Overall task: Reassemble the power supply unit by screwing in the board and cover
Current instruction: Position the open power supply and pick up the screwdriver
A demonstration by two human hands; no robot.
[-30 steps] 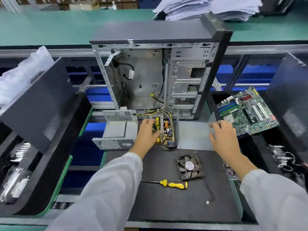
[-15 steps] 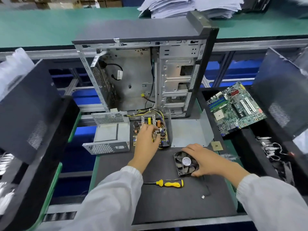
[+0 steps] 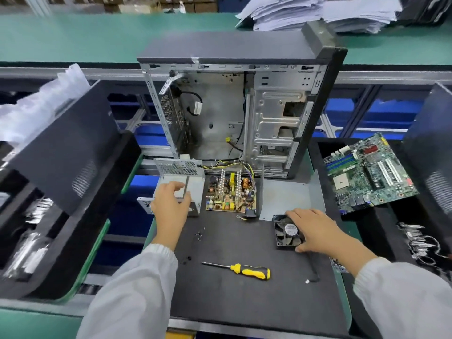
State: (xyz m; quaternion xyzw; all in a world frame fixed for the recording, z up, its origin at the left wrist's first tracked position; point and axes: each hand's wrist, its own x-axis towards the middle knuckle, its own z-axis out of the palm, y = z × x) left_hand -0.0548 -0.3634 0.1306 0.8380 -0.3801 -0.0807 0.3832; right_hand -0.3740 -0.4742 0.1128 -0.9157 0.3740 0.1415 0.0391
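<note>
Left hand: the left hand (image 3: 171, 204) is being held over the metal box (image 3: 181, 189), fingers spread and loosely bent; the grip is open, and whether it is touching the box cannot be told.
Right hand: the right hand (image 3: 315, 228) is being laid on the fan (image 3: 288, 231), its grip curled round the fan's right edge.
Box: a grey sheet-metal housing with perforated mesh sides is being kept at the left of the black mat (image 3: 232, 302).
Board: the tan circuit board (image 3: 232, 194), crowded with ribbed heat sinks, yellow blocks and a copper coil, is lying bare on the mat between the box and the cover (image 3: 288, 196).
Cover: a flat grey metal sheet with upturned edges is lying just right of the board.
Fan: a square black plastic frame with a round labelled hub is being held at the cover's near corner.
Screwdriver: the screwdriver (image 3: 244, 269), slim steel shaft and yellow-black handle, is lying near the front of the mat.
Screws: small dark screws (image 3: 199, 234) are lying loose near the left wrist.
Case: an open computer case (image 3: 232, 113) of bare stamped metal is standing upright behind the board.
Motherboard: a green motherboard (image 3: 369, 174) is resting tilted at the right.
</note>
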